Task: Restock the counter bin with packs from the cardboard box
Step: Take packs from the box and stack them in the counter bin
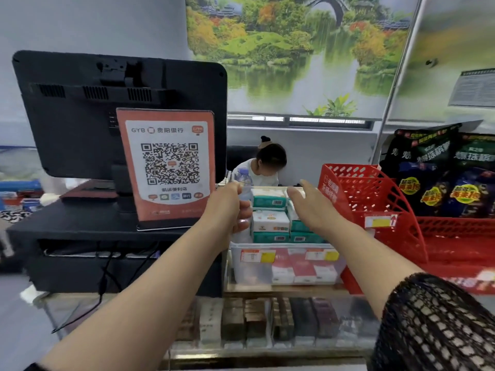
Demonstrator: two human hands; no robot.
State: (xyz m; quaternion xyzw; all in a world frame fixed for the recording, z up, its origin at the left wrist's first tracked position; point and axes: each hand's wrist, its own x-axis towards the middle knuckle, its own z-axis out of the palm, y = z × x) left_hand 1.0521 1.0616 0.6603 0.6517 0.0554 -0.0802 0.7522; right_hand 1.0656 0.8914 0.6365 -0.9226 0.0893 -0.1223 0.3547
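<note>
A clear plastic counter bin (249, 271) with price labels on its front stands on the glass counter. It holds stacked green and white tissue packs (270, 211) and, lower down, red and white packs (302, 269). My left hand (230, 207) reaches to the bin's left side, its fingers curled round a clear water bottle (243, 175) with a blue cap. My right hand (312, 207) hovers over the right-hand packs with straight fingers and holds nothing. I cannot make out a cardboard box.
A black register screen (80, 116) and an orange QR-code sign (168, 167) stand to the left. Red mesh baskets (375, 199) with dark snack bags (442, 170) lie to the right. A person (263, 167) sits behind the counter. Several boxes show under the glass top (267, 322).
</note>
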